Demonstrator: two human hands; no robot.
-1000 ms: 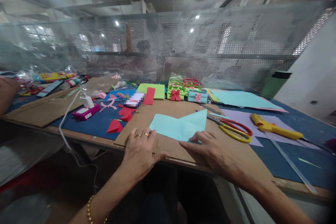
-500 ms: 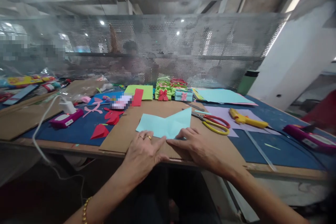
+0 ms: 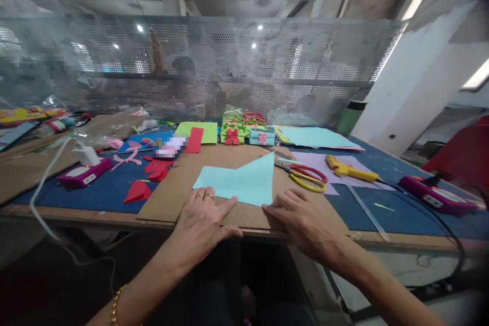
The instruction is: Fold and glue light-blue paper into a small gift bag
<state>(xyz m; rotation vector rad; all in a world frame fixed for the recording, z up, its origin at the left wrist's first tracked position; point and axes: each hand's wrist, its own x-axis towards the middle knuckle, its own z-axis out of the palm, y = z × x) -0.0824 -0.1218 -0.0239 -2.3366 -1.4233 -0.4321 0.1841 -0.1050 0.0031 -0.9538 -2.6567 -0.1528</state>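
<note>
Shifted rightward along the near edge of the blue paper (image 3: 244, 183) on the cardboard (image 3: 164, 205), the right hand (image 3: 305, 216), its grip unclear, should press evenly while the left hand (image 3: 204, 216), fingers spread, steadies it.

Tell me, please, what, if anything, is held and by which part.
Nothing, apparently: the left hand touches the blue paper at its near edge, the right hand its near right corner.

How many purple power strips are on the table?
2. One power strip is on the left, bearing a white adapter; a second strip is on the right, past the yellow glue gun. Others may be hidden.
</note>
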